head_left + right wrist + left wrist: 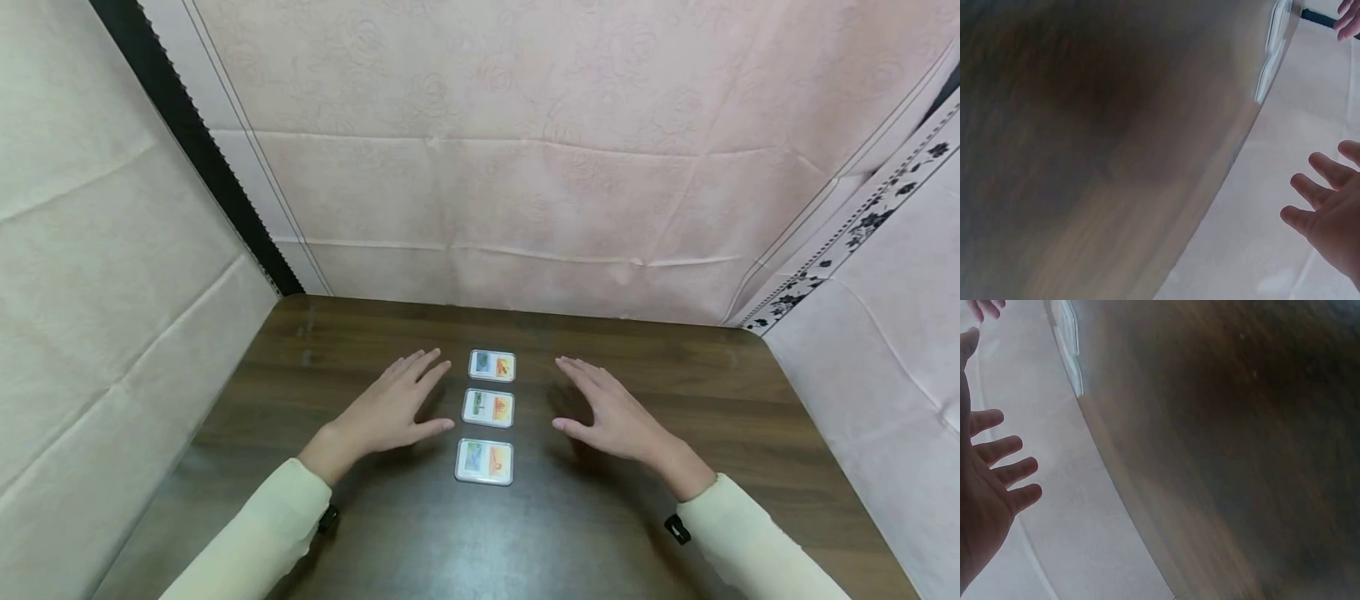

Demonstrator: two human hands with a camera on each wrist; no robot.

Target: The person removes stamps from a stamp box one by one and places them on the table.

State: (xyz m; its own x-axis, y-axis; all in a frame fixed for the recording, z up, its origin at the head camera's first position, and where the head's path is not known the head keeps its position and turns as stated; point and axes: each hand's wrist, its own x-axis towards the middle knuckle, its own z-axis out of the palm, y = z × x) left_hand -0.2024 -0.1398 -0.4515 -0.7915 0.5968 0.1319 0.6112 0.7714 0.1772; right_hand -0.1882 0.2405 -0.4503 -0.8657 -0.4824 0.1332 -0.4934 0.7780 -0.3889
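Observation:
Three small flat rectangular cases with clear rims lie in a column on the wooden table: a far case [492,365], a middle case [488,407] and a near case [483,462]. Each shows a bluish or green picture on its left half and an orange one on its right. My left hand [393,406] hovers to the left of the column, fingers spread and holding nothing. To the right, my right hand [611,412] is held likewise, with straight fingers and nothing in it. Both wrist views show the palms bare and the cases only edge-on.
The brown wooden table [360,533] reaches back to a pale pink cloth [525,200]. White cloth hangings [97,250] stand along the left and right sides. A dark band [202,142] runs down the left corner.

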